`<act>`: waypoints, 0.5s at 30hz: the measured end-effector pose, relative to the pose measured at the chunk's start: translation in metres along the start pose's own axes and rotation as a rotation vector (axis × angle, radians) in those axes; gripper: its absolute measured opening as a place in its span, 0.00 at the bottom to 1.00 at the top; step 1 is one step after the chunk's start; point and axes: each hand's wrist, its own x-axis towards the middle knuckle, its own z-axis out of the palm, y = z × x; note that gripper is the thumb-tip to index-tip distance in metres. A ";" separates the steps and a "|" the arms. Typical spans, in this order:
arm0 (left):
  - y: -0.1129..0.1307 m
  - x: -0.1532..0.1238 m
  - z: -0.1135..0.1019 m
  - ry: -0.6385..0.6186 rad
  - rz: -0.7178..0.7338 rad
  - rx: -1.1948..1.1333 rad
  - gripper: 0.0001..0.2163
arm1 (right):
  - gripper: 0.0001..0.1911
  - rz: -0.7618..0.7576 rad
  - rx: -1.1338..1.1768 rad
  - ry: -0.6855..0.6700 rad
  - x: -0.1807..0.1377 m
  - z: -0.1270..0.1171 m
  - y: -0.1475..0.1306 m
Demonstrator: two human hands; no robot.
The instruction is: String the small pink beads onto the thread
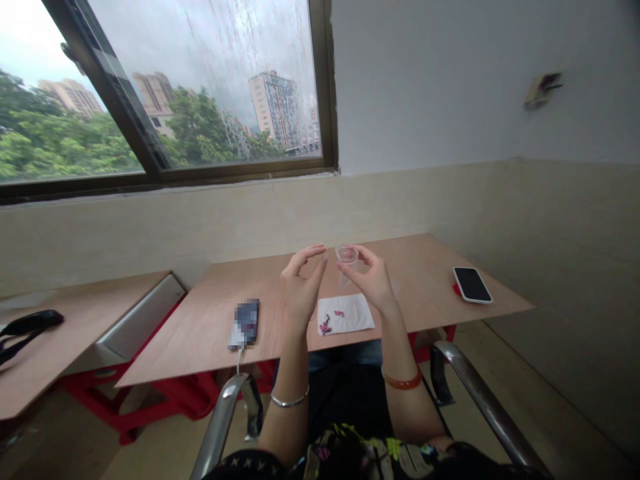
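I can't read the pixelated device [245, 323] on my feed. The right hand [374, 277] grips a clear cup [344, 277] above the table [410, 267], contents unclear; the left hand [302, 280], fingertips parted, hovers beside it.

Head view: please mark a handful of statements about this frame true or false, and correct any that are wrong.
1. The right hand holds a clear cup. True.
2. The small pink pieces are all inside the cup. False: they lie on the white sheet on the table.
3. A silver bangle is worn on the same arm as the left hand. True.
4. The white-edged phone lies to the left of the white sheet. False: it lies to the right of it.
5. The left hand is pressed flat on the table. False: it is raised, with thumb and fingers curved toward each other.
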 end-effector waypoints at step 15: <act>-0.170 -0.061 0.007 -0.778 -0.531 0.657 0.08 | 0.18 0.056 0.051 0.023 0.001 0.002 0.000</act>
